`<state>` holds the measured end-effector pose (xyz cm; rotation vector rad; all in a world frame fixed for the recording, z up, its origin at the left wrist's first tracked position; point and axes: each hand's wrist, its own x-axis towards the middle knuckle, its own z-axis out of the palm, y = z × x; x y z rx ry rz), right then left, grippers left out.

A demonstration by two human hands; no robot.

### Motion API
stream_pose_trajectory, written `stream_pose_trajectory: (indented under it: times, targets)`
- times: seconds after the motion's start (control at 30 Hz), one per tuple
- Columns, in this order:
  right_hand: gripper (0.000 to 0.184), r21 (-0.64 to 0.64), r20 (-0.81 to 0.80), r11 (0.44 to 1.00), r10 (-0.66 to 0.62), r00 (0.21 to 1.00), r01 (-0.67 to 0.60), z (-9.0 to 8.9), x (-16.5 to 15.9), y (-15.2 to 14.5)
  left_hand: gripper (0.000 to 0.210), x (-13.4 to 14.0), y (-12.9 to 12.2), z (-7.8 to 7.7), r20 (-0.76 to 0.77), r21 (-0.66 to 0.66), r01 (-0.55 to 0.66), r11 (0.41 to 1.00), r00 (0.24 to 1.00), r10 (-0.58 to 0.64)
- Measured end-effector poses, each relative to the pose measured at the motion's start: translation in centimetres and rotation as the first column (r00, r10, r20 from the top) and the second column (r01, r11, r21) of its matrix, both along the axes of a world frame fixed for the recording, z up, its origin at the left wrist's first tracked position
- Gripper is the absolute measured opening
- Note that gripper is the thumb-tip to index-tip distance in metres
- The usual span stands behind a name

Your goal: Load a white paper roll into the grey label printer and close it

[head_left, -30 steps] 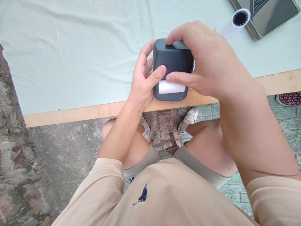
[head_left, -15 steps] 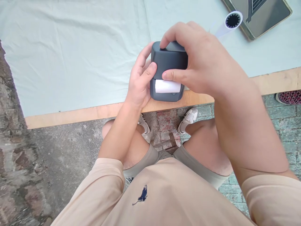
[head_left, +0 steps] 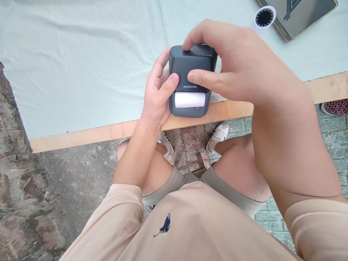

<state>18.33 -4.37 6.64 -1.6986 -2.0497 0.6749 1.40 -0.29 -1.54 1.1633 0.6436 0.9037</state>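
Note:
A dark grey label printer (head_left: 191,72) with small NIIMBOT lettering is held above the table's near edge. From its slot, a strip of white label paper (head_left: 190,99) shows, and a power button (head_left: 197,108) is below that. My left hand (head_left: 159,92) grips the printer's left side, its thumb on the front corner. Over the upper right of the cover arches my right hand (head_left: 228,61), index fingertip at the top edge and thumb pressed on the face. The right hand's other fingers are mostly hidden behind it.
A pale cloth (head_left: 81,65) covers the table, whose bare wooden edge (head_left: 108,133) runs along the front. Beyond my right hand stands a white roll with a black toothed core (head_left: 265,17), beside a dark framed tablet-like slab (head_left: 310,18). A patterned shoe (head_left: 335,107) shows at far right.
The printer and both hands have shifted slightly left. My right thumb sits higher on the cover, and the lettering beneath it now shows.

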Motion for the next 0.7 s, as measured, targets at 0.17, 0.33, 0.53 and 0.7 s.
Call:
stream_pose_trajectory:
  times: [0.17,0.33,0.53,0.7]
  targets:
    - [0.04,-0.05,-0.016,0.997,-0.066,0.998,0.065,0.0,-0.2,0.0,0.055,0.0,0.2,-0.6,-0.033,0.007,-0.016,1.0,0.999,0.016]
    - [0.04,-0.055,-0.066,0.991,-0.127,0.99,0.123,-0.2,-0.8,0.2,0.055,0.0,0.3,-0.7,-0.019,0.005,-0.006,1.0,1.0,0.007]
    - [0.038,0.004,-0.034,1.0,-0.031,0.999,0.031,-0.3,0.0,-0.2,0.051,-0.5,0.4,-0.5,-0.064,-0.036,0.014,0.999,0.998,-0.016]
    - [0.049,0.029,0.061,0.998,0.045,0.997,-0.047,0.3,1.2,-0.5,0.049,-0.9,1.1,-1.1,-0.008,-0.036,0.033,0.999,0.999,-0.033]
